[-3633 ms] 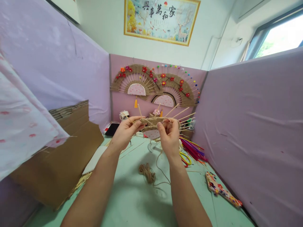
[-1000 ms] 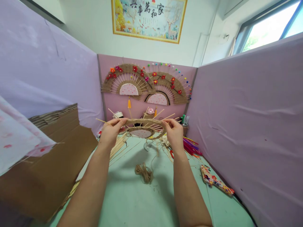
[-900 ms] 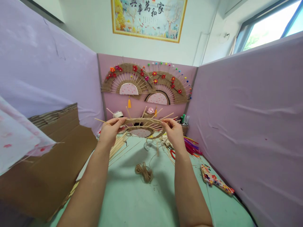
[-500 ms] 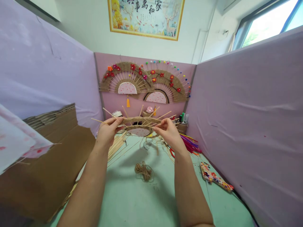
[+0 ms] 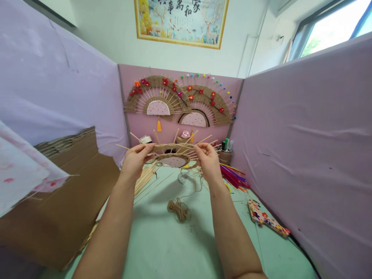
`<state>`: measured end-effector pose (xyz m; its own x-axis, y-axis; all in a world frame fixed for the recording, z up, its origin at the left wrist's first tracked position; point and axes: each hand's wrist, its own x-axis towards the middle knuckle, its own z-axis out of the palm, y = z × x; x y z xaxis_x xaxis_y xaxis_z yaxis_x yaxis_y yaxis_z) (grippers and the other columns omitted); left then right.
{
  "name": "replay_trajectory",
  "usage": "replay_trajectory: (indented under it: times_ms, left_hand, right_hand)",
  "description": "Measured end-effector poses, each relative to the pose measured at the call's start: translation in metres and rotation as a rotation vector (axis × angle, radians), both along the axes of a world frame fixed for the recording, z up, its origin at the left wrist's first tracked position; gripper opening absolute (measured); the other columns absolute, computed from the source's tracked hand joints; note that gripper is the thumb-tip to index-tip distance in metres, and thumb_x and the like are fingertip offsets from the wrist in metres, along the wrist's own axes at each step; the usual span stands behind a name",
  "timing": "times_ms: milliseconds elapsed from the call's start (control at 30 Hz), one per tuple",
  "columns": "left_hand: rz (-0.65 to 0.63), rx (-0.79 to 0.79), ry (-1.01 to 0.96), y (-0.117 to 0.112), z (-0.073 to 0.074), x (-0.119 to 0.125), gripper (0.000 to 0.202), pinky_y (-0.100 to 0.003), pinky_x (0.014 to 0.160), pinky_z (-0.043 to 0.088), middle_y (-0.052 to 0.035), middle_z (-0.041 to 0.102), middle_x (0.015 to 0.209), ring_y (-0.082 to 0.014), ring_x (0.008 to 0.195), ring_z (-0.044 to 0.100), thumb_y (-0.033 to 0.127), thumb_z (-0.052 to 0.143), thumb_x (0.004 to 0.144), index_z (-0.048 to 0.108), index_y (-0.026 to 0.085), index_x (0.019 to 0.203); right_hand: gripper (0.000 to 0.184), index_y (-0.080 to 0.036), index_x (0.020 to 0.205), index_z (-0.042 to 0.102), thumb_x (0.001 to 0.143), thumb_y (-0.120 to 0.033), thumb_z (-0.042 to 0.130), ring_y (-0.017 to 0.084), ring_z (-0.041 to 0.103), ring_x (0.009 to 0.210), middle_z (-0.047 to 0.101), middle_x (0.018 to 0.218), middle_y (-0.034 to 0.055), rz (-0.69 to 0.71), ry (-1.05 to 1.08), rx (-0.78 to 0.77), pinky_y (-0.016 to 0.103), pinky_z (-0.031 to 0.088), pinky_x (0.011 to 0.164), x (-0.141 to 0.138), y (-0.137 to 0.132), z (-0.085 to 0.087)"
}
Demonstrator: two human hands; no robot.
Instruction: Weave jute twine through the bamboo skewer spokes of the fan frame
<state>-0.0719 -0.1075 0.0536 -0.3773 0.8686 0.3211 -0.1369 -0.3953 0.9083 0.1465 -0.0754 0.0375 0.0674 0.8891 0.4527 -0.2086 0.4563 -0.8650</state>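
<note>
A small fan (image 5: 173, 161) of thin wooden sticks and brown twine is held up over the table, its half-round centre covered in pink dotted cloth. My left hand (image 5: 136, 159) pinches its left side between thumb and fingers. At the opposite side, my right hand (image 5: 207, 155) has thumb and fingers closed on the twine band (image 5: 174, 147). Stick ends fan out above that band. Below the fan, a loose bundle of twine (image 5: 178, 209) lies on the green table, with a strand running up from it.
Two finished fans (image 5: 158, 93) hang on the pink back panel. Wooden sticks (image 5: 147, 180) lie left, purple and red pipe cleaners (image 5: 234, 177) right. A flowered glue gun (image 5: 266, 219) rests by the right wall. Cardboard (image 5: 66, 193) leans at left; a pen holder (image 5: 225, 155) stands behind.
My right hand has shifted slightly up and its fingers have closed more on the fan's upper band. The left hand keeps its grip. The view has moved a little.
</note>
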Motion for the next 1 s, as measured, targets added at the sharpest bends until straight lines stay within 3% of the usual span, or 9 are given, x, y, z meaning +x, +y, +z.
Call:
replay_trajectory:
  times_ms: [100,233,433,633,767,867,1000]
  left_hand:
    - [-0.007,-0.009,0.020,0.001,-0.001,0.000,0.035,-0.021,0.062,0.051,-0.0038,0.069,0.080,-0.0154,0.076,0.064,0.042,0.080,0.052,0.071,0.016,0.074]
    - [-0.026,-0.009,0.025,0.001,-0.002,-0.001,0.036,-0.022,0.065,0.051,-0.0036,0.069,0.082,-0.0152,0.078,0.064,0.044,0.080,0.053,0.071,0.017,0.076]
    - [-0.053,0.010,0.026,0.000,-0.001,-0.001,0.035,-0.022,0.066,0.052,-0.0044,0.070,0.085,-0.0145,0.078,0.065,0.041,0.080,0.055,0.071,0.017,0.078]
    - [-0.093,0.057,0.027,-0.002,-0.001,0.004,0.038,-0.024,0.064,0.054,-0.0037,0.069,0.084,-0.0135,0.072,0.064,0.043,0.078,0.058,0.069,0.018,0.086]
    - [-0.110,0.001,0.078,0.001,-0.002,0.006,0.045,-0.021,0.054,0.050,-0.0046,0.069,0.080,-0.0133,0.068,0.063,0.049,0.076,0.060,0.067,0.017,0.091]
    - [-0.071,-0.033,0.112,-0.001,0.002,0.006,0.043,-0.020,0.051,0.048,-0.0041,0.068,0.076,-0.0137,0.066,0.063,0.051,0.075,0.061,0.067,0.018,0.086]
    - [0.088,0.119,0.146,-0.027,0.016,0.012,0.029,-0.023,0.056,0.051,-0.0009,0.067,0.074,-0.0135,0.065,0.063,0.045,0.073,0.065,0.066,0.020,0.077]
  right_hand:
    - [0.033,-0.020,0.097,0.050,0.075,-0.042,0.060,0.008,0.035,0.047,0.041,0.057,-0.0075,-0.149,-0.071,0.146,0.021,0.028,0.044,0.002,0.002,-0.002]
    - [0.036,-0.019,0.107,0.053,0.078,-0.038,0.058,0.010,0.040,0.053,0.043,0.060,-0.0064,-0.194,-0.115,0.220,0.022,0.034,0.052,0.002,0.004,-0.002]
    - [0.025,-0.015,0.082,0.063,0.082,-0.038,0.054,0.014,0.053,0.070,0.062,0.077,0.0028,-0.228,-0.178,0.271,0.026,0.042,0.068,0.004,0.003,-0.001]
    - [0.024,-0.017,0.088,0.064,0.085,-0.037,0.051,0.017,0.057,0.076,0.065,0.084,0.0053,-0.403,-0.247,0.376,0.028,0.044,0.071,0.009,-0.019,0.009]
    - [0.020,-0.018,0.086,0.064,0.086,-0.034,0.051,0.017,0.057,0.077,0.065,0.084,0.0052,-0.451,-0.293,0.434,0.029,0.044,0.073,0.011,-0.024,0.012]
    - [0.021,-0.018,0.086,0.063,0.086,-0.035,0.051,0.017,0.058,0.077,0.065,0.083,0.0051,-0.432,-0.274,0.415,0.029,0.044,0.072,0.010,-0.024,0.013]
    - [0.024,-0.018,0.086,0.062,0.085,-0.039,0.052,0.016,0.057,0.074,0.062,0.080,0.0044,-0.375,-0.140,0.349,0.027,0.045,0.065,0.007,-0.029,0.016]
